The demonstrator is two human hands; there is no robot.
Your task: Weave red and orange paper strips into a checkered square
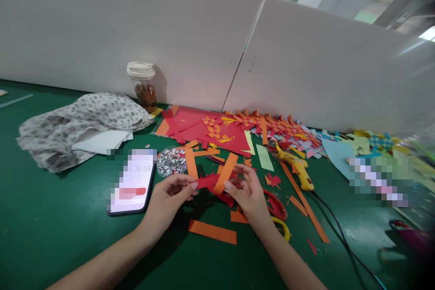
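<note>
My left hand point(175, 192) pinches the left end of a red paper strip point(208, 182) between thumb and fingers. On the right, my right hand point(245, 189) is closed on an upright orange paper strip point(226, 173) that crosses the red paper. Another orange strip point(191, 163) stands up just behind my left fingertips. Under my right hand lie scissors with red handles point(277, 206) and a yellow handle point(285, 229), partly covered. A loose orange strip point(212, 232) lies flat on the green table point(163, 258) below both hands.
A phone point(133, 183) and a bag of googly eyes point(171, 161) lie left. Behind them are a patterned cloth point(91, 113) and a lidded cup point(145, 88). Red sheets point(190, 120) and woven paper pieces point(282, 129) line the back. A yellow glue gun point(299, 167) with its cable sits right.
</note>
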